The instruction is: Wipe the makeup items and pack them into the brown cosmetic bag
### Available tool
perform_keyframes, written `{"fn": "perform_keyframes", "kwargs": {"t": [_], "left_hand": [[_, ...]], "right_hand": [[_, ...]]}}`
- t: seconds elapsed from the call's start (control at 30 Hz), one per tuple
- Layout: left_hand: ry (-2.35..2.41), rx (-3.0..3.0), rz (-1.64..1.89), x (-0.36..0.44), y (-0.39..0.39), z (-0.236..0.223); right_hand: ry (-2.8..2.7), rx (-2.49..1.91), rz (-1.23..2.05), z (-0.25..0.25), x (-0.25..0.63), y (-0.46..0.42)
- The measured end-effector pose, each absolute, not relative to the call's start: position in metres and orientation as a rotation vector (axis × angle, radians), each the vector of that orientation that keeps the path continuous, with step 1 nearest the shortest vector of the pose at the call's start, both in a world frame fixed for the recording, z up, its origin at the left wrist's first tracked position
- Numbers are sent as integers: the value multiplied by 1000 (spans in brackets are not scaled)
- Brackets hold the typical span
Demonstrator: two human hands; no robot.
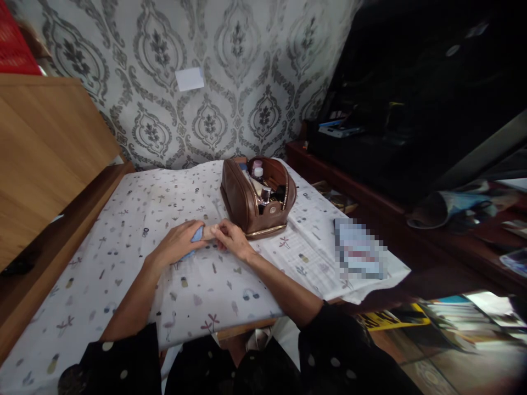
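Close in front of the brown bag, my left hand (178,241) is closed around a small blue-and-beige item (198,234). Its blue part shows between the fingers, and a pale beige end sticks out to the right. My right hand (231,238) pinches that beige end with thumb and fingers. The item's exact kind is mostly hidden by my hands. Just beyond my right hand stands the brown leather toiletry bag (240,203), unzipped at the top. Inside are a white-capped bottle (258,173), a silver-capped bottle (265,193) and other small things.
A white printed cloth (135,219) covers the table. At its right lies a blurred-out rectangular item (359,249). A wooden cabinet (53,159) borders the left, a patterned wall (239,82) the back. On the right are a large dark screen (411,99) and a dark red stand (346,170).
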State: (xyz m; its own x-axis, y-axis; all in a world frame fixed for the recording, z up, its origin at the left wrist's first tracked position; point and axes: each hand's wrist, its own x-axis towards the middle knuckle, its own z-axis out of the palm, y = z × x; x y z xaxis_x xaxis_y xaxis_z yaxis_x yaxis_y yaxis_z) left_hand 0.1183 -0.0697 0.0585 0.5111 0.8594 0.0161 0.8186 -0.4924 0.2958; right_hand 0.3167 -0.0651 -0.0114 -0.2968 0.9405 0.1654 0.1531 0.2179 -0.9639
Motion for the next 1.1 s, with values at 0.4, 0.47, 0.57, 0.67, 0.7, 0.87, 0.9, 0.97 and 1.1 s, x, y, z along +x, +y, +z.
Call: {"fn": "perform_keyframes", "kwargs": {"t": [0.4,0.47,0.57,0.67,0.7,0.87,0.9,0.97,1.1], "left_hand": [[1444,2542,215,124,-69,52],[1490,2491,152,114,-64,54],[1528,2454,86,97,-56,54],[1541,2417,55,88,-52,57],[1556,2398,44,87,-52,59],[1708,2398,-5,92,-58,69],[1732,2439,5,94,-59,69],[1759,2547,36,95,-58,66],[1690,2661,82,92,-54,56]], "right_hand": [[-1608,-992,1191,-10,315,-66],[-1594,-992,1208,-11,315,-66],[-1554,-978,1248,-11,315,-66],[-1513,-926,1295,-10,314,-67],[-1501,-906,1307,-10,314,-67],[-1450,-850,1334,-9,311,-65],[-1430,-847,1346,-10,310,-64],[-1378,-848,1364,-12,310,-61],[-1309,-846,1363,-16,309,-56]]}}
